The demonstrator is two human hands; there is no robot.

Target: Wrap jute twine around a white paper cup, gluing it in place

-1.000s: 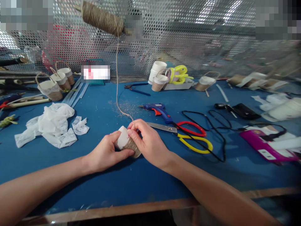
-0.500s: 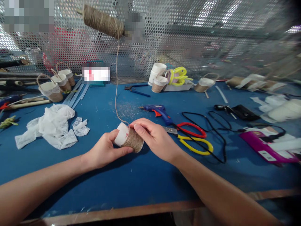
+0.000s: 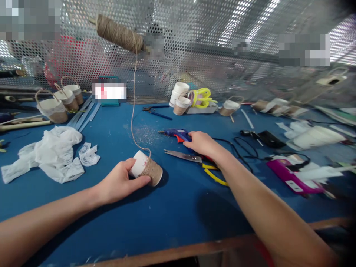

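My left hand [image 3: 119, 180] is closed around a small white paper cup [image 3: 138, 163] tilted over the table. Brown twine [image 3: 153, 171] is wound round the lower half of the cup, and red marks show on the bare part. From the cup, a strand runs up to a twine spool [image 3: 118, 33] hung on the mesh. My right hand [image 3: 202, 144] has its fingers on the handle of a blue hot glue gun [image 3: 175, 132], whose nozzle points left. Scissors [image 3: 185, 155] with red and yellow handles lie beneath my right wrist, which partly hides them.
White lace [image 3: 59, 152] lies bunched at left. Twine-covered little baskets [image 3: 57, 113] stand behind it. Blue pliers [image 3: 158, 111], stacked white cups [image 3: 179, 92] and a yellow coil [image 3: 204, 97] are along the back. A black cord [image 3: 235, 148] and a purple device [image 3: 289, 176] are at right.
My right hand has left the twine-wrapped cup and moved right and away from me to the glue gun's handle. My left hand keeps hold of the cup. The view has shifted slightly right.
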